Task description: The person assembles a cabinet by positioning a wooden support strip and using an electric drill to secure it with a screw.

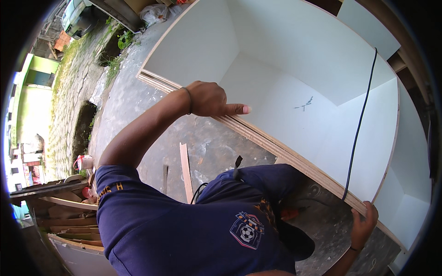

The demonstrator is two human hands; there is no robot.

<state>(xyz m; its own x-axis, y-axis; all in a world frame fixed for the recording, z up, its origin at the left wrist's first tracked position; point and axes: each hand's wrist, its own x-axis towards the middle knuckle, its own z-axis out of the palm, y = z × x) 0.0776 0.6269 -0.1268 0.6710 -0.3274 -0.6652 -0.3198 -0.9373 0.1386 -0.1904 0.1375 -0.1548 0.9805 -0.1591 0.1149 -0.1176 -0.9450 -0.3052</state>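
Observation:
A large open wooden box cabinet point(285, 87) with white inner faces lies in front of me, its raw layered wood edge point(276, 142) running slantwise from upper left to lower right. Over the left part of that edge my left hand point(209, 99) is closed, its fingers curled and partly hidden, the thumb stretched towards the inside. My right hand point(364, 223) grips the same edge near its lower right corner. A black cable point(361, 117) hangs across the cabinet and over the edge close to my right hand. Dark scribbled marks point(304, 105) show on the white inside.
Another white box section point(407, 193) adjoins on the right. Thin wood strips point(185, 170) lie on the stained concrete floor point(161, 124). Stacked boards and offcuts point(73, 225) stand at lower left, near a white and red bucket point(84, 162). Beyond are paving and a parked vehicle point(76, 18).

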